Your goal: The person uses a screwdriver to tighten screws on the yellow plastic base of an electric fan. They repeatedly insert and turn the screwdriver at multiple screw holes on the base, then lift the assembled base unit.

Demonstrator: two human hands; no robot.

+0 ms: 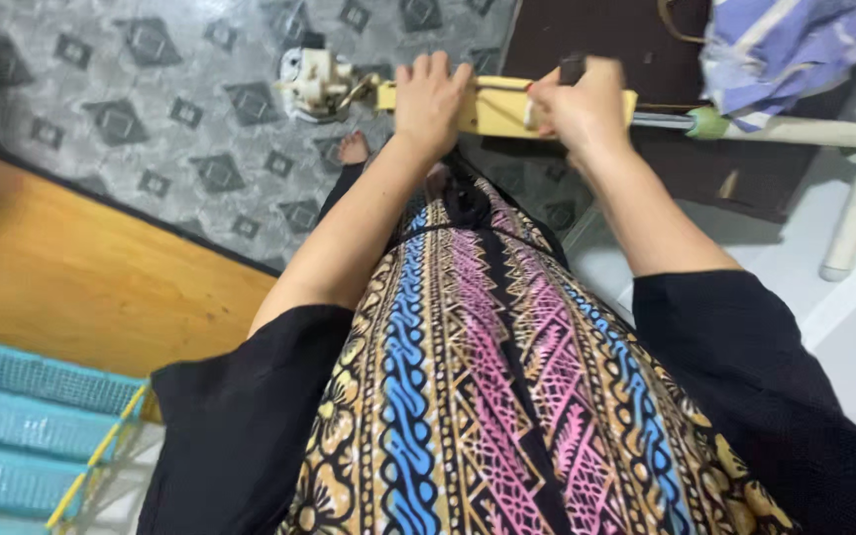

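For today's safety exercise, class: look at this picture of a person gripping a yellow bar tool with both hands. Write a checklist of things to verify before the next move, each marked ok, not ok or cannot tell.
1. Left hand wrapped over the yellow bar: ok.
2. Right hand closed on the same bar: ok.
3. White fitting at the bar's left end seated firmly: cannot tell, too blurred.
4. Bare foot well away from the tool: not ok, it lies just below the white fitting.
5. Striped cloth clear of the white pole: not ok, it hangs over it.
6. Patterned floor dry: cannot tell.
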